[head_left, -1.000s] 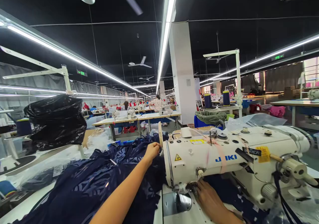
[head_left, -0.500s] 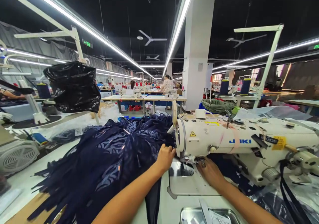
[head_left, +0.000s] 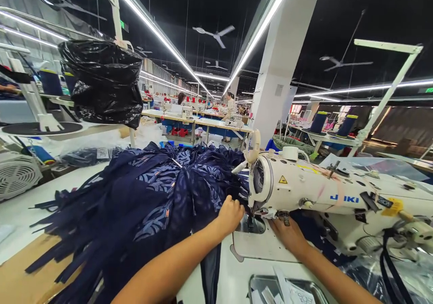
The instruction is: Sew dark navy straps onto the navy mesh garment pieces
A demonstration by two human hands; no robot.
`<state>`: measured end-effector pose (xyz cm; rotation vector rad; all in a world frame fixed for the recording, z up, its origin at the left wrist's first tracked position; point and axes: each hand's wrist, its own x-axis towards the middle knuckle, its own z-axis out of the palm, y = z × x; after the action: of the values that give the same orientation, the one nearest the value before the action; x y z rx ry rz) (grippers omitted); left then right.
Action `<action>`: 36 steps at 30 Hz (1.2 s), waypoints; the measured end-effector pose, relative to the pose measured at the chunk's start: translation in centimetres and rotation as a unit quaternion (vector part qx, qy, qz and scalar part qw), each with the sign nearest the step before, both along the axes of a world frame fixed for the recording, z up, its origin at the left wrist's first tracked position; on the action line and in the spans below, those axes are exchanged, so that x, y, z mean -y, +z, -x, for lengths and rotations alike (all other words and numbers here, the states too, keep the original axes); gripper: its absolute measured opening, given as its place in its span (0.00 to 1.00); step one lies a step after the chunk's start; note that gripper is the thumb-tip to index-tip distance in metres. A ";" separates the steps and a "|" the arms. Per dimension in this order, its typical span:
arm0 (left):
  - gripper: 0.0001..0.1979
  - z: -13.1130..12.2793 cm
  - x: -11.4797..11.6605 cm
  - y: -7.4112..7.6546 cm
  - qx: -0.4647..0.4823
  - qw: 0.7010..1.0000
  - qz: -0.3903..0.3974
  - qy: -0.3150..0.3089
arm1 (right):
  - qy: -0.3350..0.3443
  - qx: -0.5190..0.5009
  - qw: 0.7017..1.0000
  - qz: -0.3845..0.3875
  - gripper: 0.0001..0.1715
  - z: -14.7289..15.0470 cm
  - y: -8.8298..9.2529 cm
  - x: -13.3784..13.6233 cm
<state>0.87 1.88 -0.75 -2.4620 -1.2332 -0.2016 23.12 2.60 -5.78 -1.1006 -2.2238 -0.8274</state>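
Both hands are at the needle of the sewing machine, with navy fabric heaped to its left.

The left arm reaches in from bottom centre. The left hand is curled up, knuckles high and fingers bunched on the fabric's edge, right beside the needle plate. The right hand lies flat and palm down on the machine bed under the head. Its fingertips are tucked out of sight there, so I cannot tell if they pin any cloth. The fabric spreads across the white table, strips trailing off the near left. A metal tray sits at the near edge. A black bag hangs on a thread stand at left, and blue cones stand behind the machine. Beyond are a white pillar, strip lights, ceiling fans and rows of tables with other workers far back.
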 end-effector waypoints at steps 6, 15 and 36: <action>0.03 -1.0 2.7 -0.2 -0.012 0.997 -0.005 -0.083 | -0.022 0.072 0.997 -0.027 0.20 -0.7 -0.6 -0.3; 0.02 0.1 6.9 -1.8 -0.007 0.973 -0.041 -0.226 | -0.061 0.140 0.988 0.000 0.18 0.3 1.5 1.3; 0.08 -0.2 6.1 -1.1 0.149 0.969 -0.053 -0.190 | 0.105 -0.510 0.645 0.558 0.17 5.6 5.4 8.1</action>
<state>1.02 -4.18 -1.87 -2.6169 -0.8126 -0.7432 17.55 -5.47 -0.33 -1.2113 -1.5503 1.2594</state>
